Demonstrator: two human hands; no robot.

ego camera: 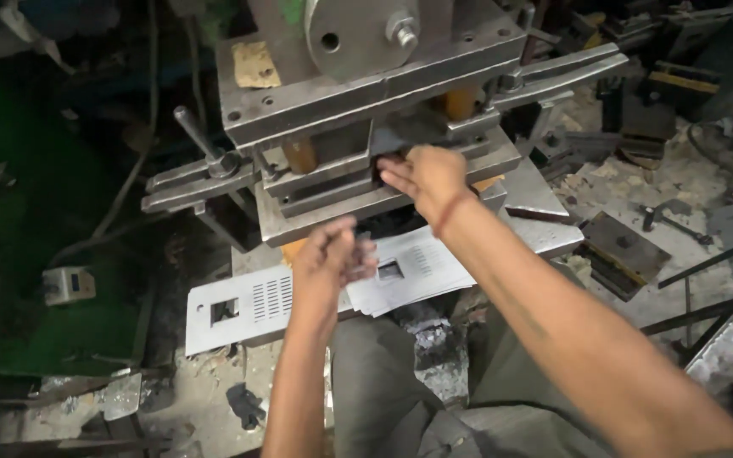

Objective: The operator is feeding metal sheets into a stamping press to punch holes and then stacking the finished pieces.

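My right hand (424,175) reaches into the gap of a grey metal press die (358,191), fingers at a dark sheet part inside the slot; what it grips is hidden. My left hand (329,258) hovers below the die with fingers curled, over a stack of white punched metal sheets (417,270). A single white punched sheet (239,309) with a square hole and slots lies to the left. A red thread circles my right wrist.
A lever handle (197,136) sticks out on the press's left side. Steel blocks and plates (621,250) lie on the dusty floor at the right. A small grey box (68,284) sits at the left. My knees in grey trousers (400,399) are below.
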